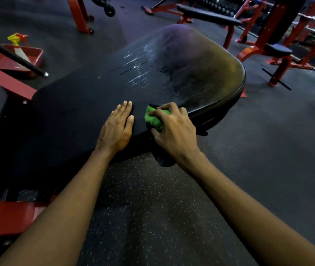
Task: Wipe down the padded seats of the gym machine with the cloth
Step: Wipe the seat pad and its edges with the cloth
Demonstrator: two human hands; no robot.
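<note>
My right grip [174, 129] is curled round the green cloth [153, 119]. Its fingers bend over the top and the thumb sits at the near side, pressing the bunched cloth down on the padded seat [87, 93] right at the pad's near edge. Just below that grip's wrist a dark fold hangs off the edge; I cannot tell whether it belongs to the cloth. My left grip [117, 129] lies just to the left of the right one, apart from the cloth and holding nothing, fingers straight and close together, palm flat on the black pad. Beyond both grips, farther up the pad, wet streaks [137, 72] and droplets shine on the surface. Well left of the left grip the machine's red frame [8, 84] meets the pad. Under my forearms lies the speckled rubber floor [152, 217].
</note>
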